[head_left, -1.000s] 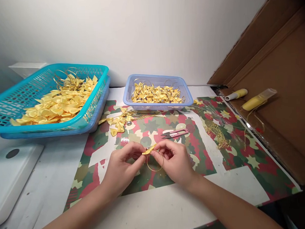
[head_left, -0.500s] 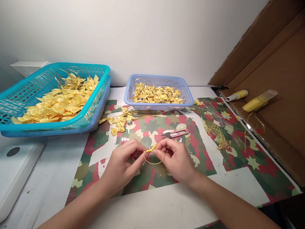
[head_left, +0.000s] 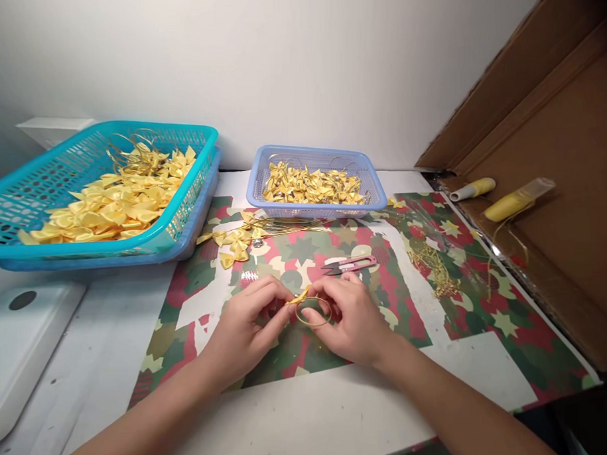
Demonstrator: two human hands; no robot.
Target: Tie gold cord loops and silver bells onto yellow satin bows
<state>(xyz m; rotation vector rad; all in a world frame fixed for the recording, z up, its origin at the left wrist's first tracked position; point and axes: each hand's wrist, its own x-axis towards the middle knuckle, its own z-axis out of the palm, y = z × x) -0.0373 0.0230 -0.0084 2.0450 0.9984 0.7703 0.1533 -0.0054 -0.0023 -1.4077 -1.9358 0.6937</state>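
Note:
My left hand (head_left: 247, 326) and my right hand (head_left: 349, 319) meet over the patterned paper sheet (head_left: 366, 298). Between their pinched fingertips sits a small yellow ribbon bow (head_left: 300, 296) with a thin gold cord loop (head_left: 314, 312) hanging from it. The left fingers pinch the bow; the right fingers close on the loop. Pink thread snips (head_left: 349, 264) lie just beyond the right hand.
A turquoise basket (head_left: 73, 176) of yellow bows sits far left on a blue one. A small blue basket (head_left: 314, 184) of finished bows stands at the back centre. Loose bows (head_left: 234, 242), gold cords (head_left: 434, 266), two yellow tubes (head_left: 506, 197) and a cardboard panel lie around.
The gold loop has swung from below the bow up towards the right hand, and my right fingers have curled in closer around it. Both hands stay in place.

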